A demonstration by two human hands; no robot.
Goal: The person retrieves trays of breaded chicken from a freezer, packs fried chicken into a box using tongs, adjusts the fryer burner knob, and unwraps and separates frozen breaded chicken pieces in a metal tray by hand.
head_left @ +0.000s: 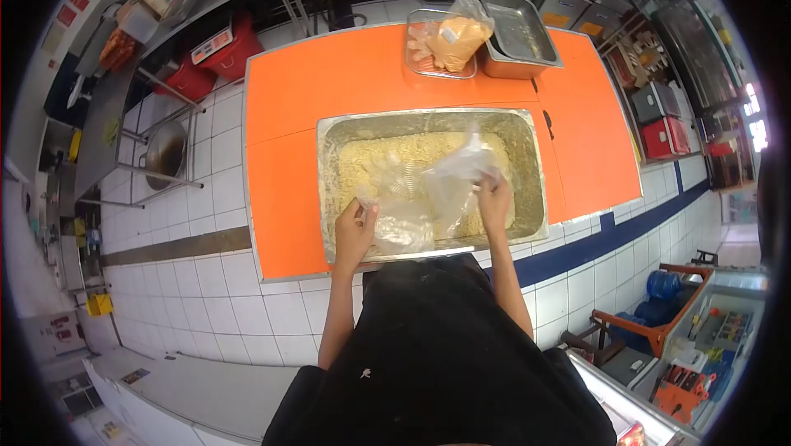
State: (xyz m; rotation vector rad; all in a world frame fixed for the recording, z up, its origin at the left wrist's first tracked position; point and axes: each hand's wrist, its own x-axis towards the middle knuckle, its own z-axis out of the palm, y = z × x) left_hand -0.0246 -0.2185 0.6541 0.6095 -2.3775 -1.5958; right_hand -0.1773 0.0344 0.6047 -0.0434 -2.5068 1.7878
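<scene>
A deep metal pan (534,167) in front of me holds a pale yellow, crumbly mass (371,157). Over its left front part, my left hand (354,230) pinches the edge of a clear plastic bag (404,225). My right hand (494,203) grips crumpled clear plastic (453,174) at the right side of the pan. Whether the two pieces are one bag or two I cannot tell. Something ribbed, perhaps a wire whisk or rack (405,178), shows in the crumbs between my hands, partly covered by the plastic.
The pan stands at the front edge of an orange table (284,116). Behind it are a wire basket (418,67), a bag of orange powder (460,40) and another metal pan (523,25). Red bins (231,54) and a large wok (165,149) stand to the left.
</scene>
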